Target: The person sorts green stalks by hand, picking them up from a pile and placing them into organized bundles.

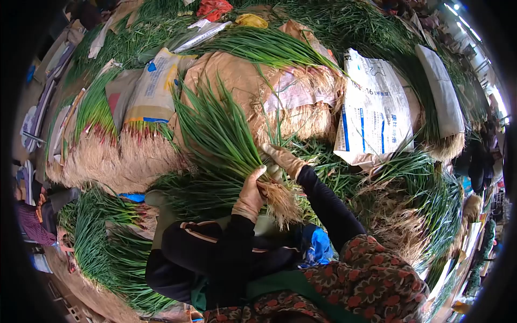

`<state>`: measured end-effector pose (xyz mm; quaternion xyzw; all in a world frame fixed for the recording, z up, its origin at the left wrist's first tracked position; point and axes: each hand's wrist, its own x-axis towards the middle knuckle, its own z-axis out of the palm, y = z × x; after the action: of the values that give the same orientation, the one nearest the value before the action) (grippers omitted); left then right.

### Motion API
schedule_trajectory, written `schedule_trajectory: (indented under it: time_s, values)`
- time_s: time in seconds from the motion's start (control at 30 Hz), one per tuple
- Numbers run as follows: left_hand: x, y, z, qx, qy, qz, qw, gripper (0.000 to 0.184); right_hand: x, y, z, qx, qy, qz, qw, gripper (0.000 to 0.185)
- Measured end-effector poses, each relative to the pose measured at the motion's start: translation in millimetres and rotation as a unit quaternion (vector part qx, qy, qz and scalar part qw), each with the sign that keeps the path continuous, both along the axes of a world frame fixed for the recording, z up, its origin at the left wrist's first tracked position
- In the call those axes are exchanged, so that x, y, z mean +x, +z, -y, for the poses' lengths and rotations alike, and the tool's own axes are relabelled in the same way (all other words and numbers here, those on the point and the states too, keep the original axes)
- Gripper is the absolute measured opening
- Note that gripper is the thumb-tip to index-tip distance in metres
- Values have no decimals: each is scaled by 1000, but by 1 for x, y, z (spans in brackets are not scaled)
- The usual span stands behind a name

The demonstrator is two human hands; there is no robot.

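A bunch of green onions (pixel 229 134) slants across the middle, its leaves up and left and its pale roots (pixel 283 202) down and right. My left hand (pixel 250 194), in a light glove, is closed round the stalks just above the roots. My right hand (pixel 285 161), also gloved, is at the right side of the same bunch with its fingers bent against the stalks; part of its fingers is hidden behind them. Beyond my hands lies a brown-wrapped pile (pixel 221 81) with more green onions (pixel 264 46) on top.
Root-ended bundles (pixel 145 153) under a printed sack (pixel 153 81) lie at the left. A white printed sack (pixel 374 105) covers part of the right. Loose green onions (pixel 102 253) are heaped at the lower left. Another person's sleeve (pixel 35 223) shows at the left edge.
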<state>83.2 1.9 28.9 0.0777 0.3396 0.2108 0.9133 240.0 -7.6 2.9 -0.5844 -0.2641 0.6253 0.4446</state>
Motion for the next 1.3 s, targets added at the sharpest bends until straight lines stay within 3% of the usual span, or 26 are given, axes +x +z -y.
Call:
schedule_trajectory:
  time_s: [0.03,0.07,0.1,0.2,0.23,0.27,0.33,0.4,0.43,0.53,0.57,0.6,0.67,0.77,0.8,0.9,0.93,1.03,1.1,1.13,1.17,1.2,1.23,1.27,1.3]
  values:
    - [-5,-10,-5,25,-54,-3,998,18,-4,6,-8,9,13,71,997,50]
    - [-7,-20,-4,28,-34,-13,999,17,-8,-3,-19,58,56,250,965,47]
    - [-7,-13,-2,29,-13,-23,999,17,-11,-10,-25,80,40,170,981,48]
    - [-3,-7,-1,4,37,-15,999,17,-11,-19,-15,105,-63,182,976,41]
    - [-2,-6,1,-13,54,-9,998,17,-11,20,-2,-36,-57,-51,996,37]
    - [-2,-5,3,-32,69,-3,997,18,-13,10,2,-20,-76,-26,997,30]
    - [0,-13,3,-24,75,75,994,17,-17,-6,17,56,-66,-163,983,25]
    - [0,-20,-1,-14,72,195,978,16,-18,-4,26,23,-47,-192,980,29]
    - [1,-19,-3,-22,68,198,978,18,-17,-11,24,18,-46,-201,978,31]
    - [-1,4,-2,-27,46,57,997,15,-20,14,17,-24,-60,-182,981,33]
    - [-4,16,-2,-26,32,-12,999,17,-19,-2,5,-30,-40,-228,972,29]
    - [-6,12,-3,-25,29,13,999,18,-23,7,4,-28,-56,-167,984,25]
    - [-9,1,-5,-23,21,63,998,19,-26,20,-2,-54,-60,-169,982,24]
    - [-2,13,-3,-19,106,26,994,18,-16,-9,2,-83,-9,-267,960,28]
    - [-1,11,-2,-25,82,46,995,17,-21,-12,6,-80,-42,-316,945,32]
    - [-7,2,-4,-32,4,60,998,15,-18,-9,16,-93,-23,-266,959,38]
    - [-8,0,-4,-8,-3,48,999,16,-24,11,14,-52,-49,-141,987,43]
    - [-7,5,-5,34,-1,8,999,19,-14,-1,2,-60,-23,-222,973,33]
    - [-7,-14,-5,5,13,95,995,18,-6,-17,1,-69,16,-259,963,22]
    - [-6,-22,-4,-11,17,139,990,18,-6,-44,0,19,44,-18,999,19]
    - [-5,-18,-4,-13,32,123,992,17,-9,-81,1,104,68,225,966,17]
    - [-5,-11,-3,15,31,49,998,17,-11,-101,7,180,86,453,869,18]
    - [-5,-3,-4,45,31,-23,998,18,-11,-59,24,80,133,452,878,31]
    - [-6,6,-7,77,33,-96,992,18,-7,-67,30,63,189,494,846,35]
    - [-8,14,-11,87,71,-89,990,19,1,-83,37,64,238,438,864,34]
